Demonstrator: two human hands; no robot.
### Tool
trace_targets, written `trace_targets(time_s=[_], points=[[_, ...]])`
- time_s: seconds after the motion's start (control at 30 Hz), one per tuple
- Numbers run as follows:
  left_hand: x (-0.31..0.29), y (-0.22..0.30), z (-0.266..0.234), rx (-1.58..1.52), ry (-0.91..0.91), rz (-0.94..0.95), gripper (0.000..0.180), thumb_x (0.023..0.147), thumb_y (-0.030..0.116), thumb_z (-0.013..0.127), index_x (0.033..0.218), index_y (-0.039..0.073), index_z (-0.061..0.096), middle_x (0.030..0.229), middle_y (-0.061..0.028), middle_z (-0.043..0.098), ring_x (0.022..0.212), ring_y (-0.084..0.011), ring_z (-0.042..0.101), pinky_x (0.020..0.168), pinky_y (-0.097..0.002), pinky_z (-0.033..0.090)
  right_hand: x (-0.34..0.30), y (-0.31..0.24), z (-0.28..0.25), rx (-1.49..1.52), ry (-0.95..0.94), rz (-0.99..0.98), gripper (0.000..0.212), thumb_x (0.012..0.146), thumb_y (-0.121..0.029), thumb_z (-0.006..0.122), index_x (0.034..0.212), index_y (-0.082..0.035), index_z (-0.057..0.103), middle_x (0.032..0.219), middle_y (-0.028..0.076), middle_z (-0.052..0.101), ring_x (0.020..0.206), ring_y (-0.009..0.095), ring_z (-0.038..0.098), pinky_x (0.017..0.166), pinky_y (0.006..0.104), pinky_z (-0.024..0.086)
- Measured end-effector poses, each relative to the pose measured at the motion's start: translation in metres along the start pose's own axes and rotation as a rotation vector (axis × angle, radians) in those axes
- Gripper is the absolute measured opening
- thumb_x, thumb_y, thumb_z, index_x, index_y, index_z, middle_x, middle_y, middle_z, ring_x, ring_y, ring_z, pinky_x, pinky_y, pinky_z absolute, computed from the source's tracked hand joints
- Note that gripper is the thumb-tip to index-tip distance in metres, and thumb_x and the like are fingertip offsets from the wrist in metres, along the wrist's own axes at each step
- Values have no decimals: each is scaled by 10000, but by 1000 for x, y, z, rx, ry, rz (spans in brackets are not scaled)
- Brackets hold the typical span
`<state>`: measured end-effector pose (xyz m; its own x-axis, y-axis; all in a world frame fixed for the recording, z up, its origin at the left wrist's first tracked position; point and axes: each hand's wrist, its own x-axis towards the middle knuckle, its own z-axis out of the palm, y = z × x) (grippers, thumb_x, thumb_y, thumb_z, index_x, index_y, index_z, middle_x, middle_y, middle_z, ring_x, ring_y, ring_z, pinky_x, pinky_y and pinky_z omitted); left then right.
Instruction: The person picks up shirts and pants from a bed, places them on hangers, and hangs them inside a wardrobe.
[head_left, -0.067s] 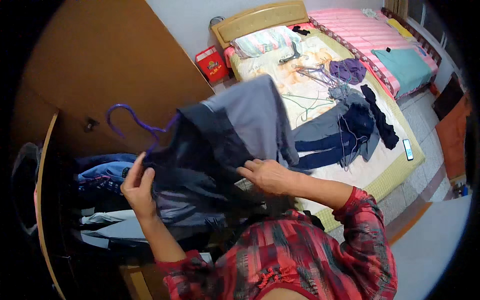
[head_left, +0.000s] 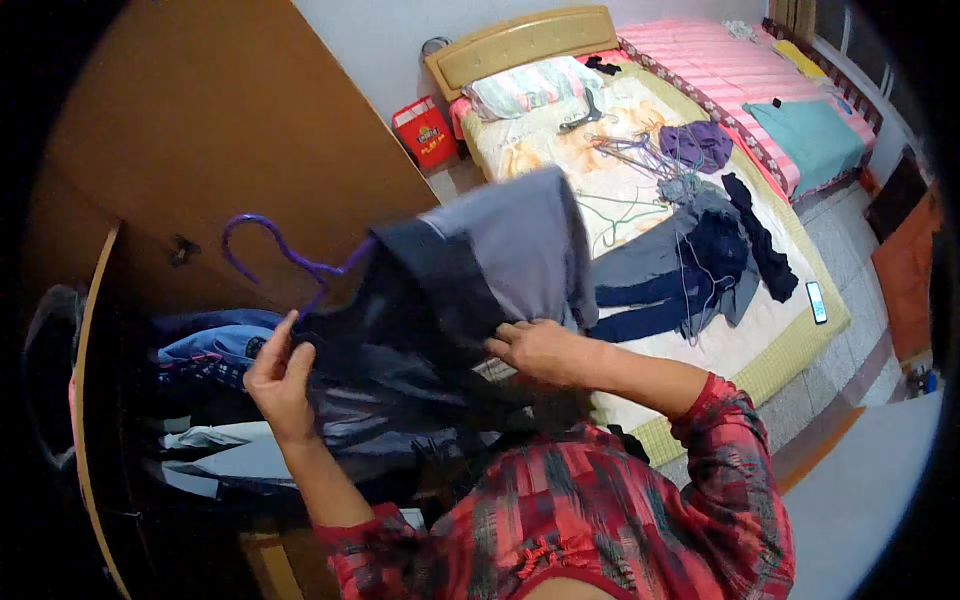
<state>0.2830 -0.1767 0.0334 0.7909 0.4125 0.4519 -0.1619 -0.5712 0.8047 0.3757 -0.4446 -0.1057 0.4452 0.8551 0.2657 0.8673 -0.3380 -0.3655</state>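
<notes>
A dark grey and black shirt hangs in front of me on a purple hanger, whose hook sticks out to the upper left. My left hand pinches the garment's left shoulder by the hanger's arm, thumb and forefinger together. On the other side my right hand is closed on the garment's dark cloth, its fingertips partly hidden. The lower part of the shirt falls into shadow above my chest.
At the left, folded and hanging clothes fill an open wardrobe with a brown door. A bed on the right bears loose hangers, dark clothes and a phone. Behind stands a red bag.
The shirt and hanger have shifted slightly right and down, with both hands still gripping. Nothing on the bed has moved.
</notes>
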Motion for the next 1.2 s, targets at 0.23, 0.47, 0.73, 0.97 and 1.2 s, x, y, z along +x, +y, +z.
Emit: trace_targets(time_s=[0.23, 0.47, 0.73, 0.97, 1.2], points=[[-10, 0, -8, 14, -1, 142, 343, 716, -54, 638, 1058, -23, 630, 974, -95, 642, 858, -128, 579, 790, -235, 443, -6, 6, -123, 263, 572, -180, 182, 712, -19, 633, 879, -75, 586, 739, 102, 569, 657, 287, 575, 572, 362, 464], [1, -2, -10, -56, 31, 149, 341, 744, -57, 614, 1083, -24, 617, 1003, -84, 630, 885, -128, 570, 811, -240, 444, 20, 31, -131, -215, 583, -84, 537, 711, -189, 698, 1186, -72, 475, 1112, 146, 533, 1031, 333, 507, 876, 380, 426], [8, -32, -66, -296, 84, 115, 361, 794, -61, 552, 1154, -48, 550, 1078, -144, 611, 969, -190, 587, 901, -293, 433, -6, 128, -59, 233, 444, 408, 331, 781, -206, 598, 1062, -30, 589, 941, 165, 643, 911, 252, 598, 811, 340, 439], [19, -50, -98, -453, 122, 86, 378, 831, -22, 547, 1207, -32, 505, 1135, -154, 584, 1034, -227, 567, 945, -333, 411, -13, 158, -97, 402, 841, 310, 224, 838, -217, 590, 860, 4, 620, 705, 38, 585, 694, 126, 515, 651, 273, 414], [25, -60, -81, -433, 301, 157, 387, 824, -38, 552, 1208, -43, 506, 1133, -149, 582, 1035, -207, 554, 940, -309, 397, -12, 104, -173, -437, 659, -2, 212, 874, -188, 568, 732, -32, 583, 576, 34, 498, 581, 78, 476, 532, 285, 397]])
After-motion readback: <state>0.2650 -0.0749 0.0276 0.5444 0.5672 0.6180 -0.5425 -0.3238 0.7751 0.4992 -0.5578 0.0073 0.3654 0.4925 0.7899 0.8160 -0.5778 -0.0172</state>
